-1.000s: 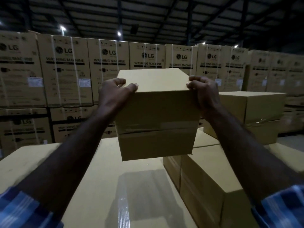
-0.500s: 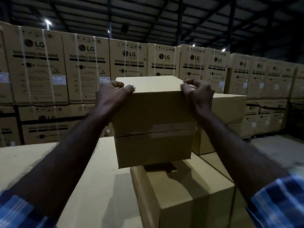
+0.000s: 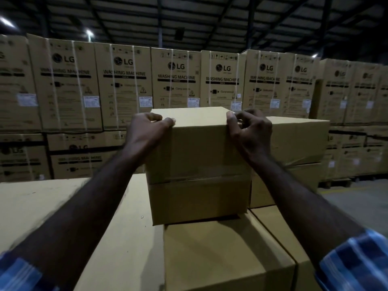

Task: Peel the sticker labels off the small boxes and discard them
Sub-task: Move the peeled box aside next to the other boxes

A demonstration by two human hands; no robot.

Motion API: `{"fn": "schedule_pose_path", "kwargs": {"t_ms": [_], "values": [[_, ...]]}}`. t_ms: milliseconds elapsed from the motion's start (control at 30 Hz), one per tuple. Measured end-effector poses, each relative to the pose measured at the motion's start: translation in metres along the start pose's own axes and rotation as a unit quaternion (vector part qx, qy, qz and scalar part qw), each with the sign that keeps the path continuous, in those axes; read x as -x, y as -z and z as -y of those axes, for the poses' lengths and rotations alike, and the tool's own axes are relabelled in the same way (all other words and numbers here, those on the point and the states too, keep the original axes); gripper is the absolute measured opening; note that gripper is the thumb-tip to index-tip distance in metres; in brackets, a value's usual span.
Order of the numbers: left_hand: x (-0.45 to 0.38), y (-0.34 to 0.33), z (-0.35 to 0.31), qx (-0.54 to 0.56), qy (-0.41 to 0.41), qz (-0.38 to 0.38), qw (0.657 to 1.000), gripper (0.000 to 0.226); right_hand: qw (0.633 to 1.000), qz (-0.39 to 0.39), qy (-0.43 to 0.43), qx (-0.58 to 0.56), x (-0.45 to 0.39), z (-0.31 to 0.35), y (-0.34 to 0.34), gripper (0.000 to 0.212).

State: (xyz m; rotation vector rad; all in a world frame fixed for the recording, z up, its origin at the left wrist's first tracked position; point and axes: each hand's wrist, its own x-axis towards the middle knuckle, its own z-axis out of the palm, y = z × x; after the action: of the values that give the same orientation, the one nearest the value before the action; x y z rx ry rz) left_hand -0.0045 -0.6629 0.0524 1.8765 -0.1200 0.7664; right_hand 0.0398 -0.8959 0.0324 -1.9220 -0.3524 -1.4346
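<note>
Head view, dim warehouse. Both hands hold a small plain box (image 3: 199, 160) by its upper side edges. The left hand (image 3: 147, 133) wraps the top left edge, fingers curled onto the top face and thumb along the front edge; its grip is pressed on the box. The right hand (image 3: 249, 133) clamps the top right corner, thumb on the near edge and fingers bent over the side; its grip is likewise pressed on the box. Blue checked sleeves (image 3: 354, 263) show at the lower corners of the frame.

The box is upright, with a taped seam (image 3: 199, 178) running level across its front face. No sticker label can be made out on the faces that show. Its base sits at the far end of a lower box (image 3: 226, 255); a thin dark shadow lies under its front edge, so whether it fully rests there cannot be told.

A broad carton top (image 3: 52, 206) lies to the left, just beside the lower box. Another box (image 3: 298, 141) stands behind the right hand, with one more beneath it. Along the back runs a wall of stacked cartons (image 3: 176, 80) printed "LG WASHING MACHINE", strapped with white bands and bearing small white labels (image 3: 91, 101). Roof lamps (image 3: 89, 33) glow above.
</note>
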Motion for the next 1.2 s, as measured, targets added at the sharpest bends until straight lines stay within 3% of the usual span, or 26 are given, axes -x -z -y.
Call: {"fn": "schedule_pose_path", "kwargs": {"t_ms": [300,400,533,700,1000,1200], "values": [[-0.012,-0.018,0.003,-0.001,0.022,0.003,1.0,0.048,0.997,-0.005,0.062,0.048,-0.008,-0.029,-0.016,0.049],[-0.016,-0.024,0.005,-0.005,0.024,0.004,1.0,0.036,0.993,-0.006,0.093,0.076,-0.01,-0.038,-0.021,0.052],[-0.022,-0.029,0.007,-0.016,0.025,0.001,1.0,0.017,0.969,-0.01,0.201,0.145,-0.008,-0.049,-0.024,0.046],[-0.025,-0.033,0.01,-0.059,0.007,-0.001,0.998,0.037,0.939,0.001,0.264,0.22,-0.012,-0.056,-0.022,0.046],[-0.039,-0.042,0.018,-0.098,-0.003,-0.026,0.995,0.043,0.926,0.01,0.256,0.276,-0.016,-0.055,-0.033,0.057],[-0.047,-0.054,0.022,-0.117,-0.04,-0.083,0.989,0.041,0.924,0.017,0.233,0.303,-0.019,-0.056,-0.041,0.061]]}}
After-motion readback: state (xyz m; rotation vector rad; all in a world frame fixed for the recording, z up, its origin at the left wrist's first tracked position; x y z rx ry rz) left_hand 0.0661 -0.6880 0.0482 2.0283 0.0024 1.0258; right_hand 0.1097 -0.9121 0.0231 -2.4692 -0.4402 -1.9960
